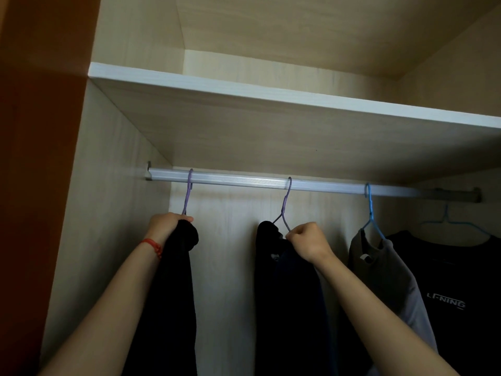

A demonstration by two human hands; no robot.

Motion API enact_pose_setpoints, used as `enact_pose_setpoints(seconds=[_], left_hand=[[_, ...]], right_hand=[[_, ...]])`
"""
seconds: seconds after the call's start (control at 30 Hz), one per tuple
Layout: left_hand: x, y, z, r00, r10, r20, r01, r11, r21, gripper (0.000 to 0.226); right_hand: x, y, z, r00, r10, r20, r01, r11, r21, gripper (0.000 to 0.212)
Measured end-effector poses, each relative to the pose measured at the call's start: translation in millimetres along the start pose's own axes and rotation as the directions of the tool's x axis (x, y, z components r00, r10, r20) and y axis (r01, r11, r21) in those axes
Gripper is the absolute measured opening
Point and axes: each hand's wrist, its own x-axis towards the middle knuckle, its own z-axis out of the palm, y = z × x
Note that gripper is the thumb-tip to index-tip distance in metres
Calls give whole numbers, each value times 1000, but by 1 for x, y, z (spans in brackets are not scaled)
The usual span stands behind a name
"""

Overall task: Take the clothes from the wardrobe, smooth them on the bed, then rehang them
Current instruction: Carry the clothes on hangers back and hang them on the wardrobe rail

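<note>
Because both hooks sit on the rail [271, 183] mid-frame, the left hand [168, 223] closes around one purple hanger [187, 194] and black garment [173, 280], the right hand [306, 240] pinching another hanger [284, 207], probably to lift or seat them.

I'm looking into a pale wood-grain wardrobe [116, 158]. A shelf [271, 96] with a white front edge crosses above, its upper compartment lit softly from the right. Under it a silver rail [238, 181] runs wall to wall between brackets. At far left stands a reddish-brown panel [35, 158], dim in shadow.
</note>
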Motion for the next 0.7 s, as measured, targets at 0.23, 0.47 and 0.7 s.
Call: enact_pose_setpoints(seconds=[0.23,0.47,0.7], left_hand=[[-18,6,-4,999,6,39,-5,1000,-16,19],[-23,8,-6,998,-35,46,34,999,32,12],[-33,18,-1,995,80,-63,-60,961,270,31]], right_hand=[[-3,-17,27,998,-55,0,55,995,-81,26],[-4,-14,22,1000,-17,-4,16,998,-63,27],[-15,-8,0,999,-5,-33,5,1000,9,36]])
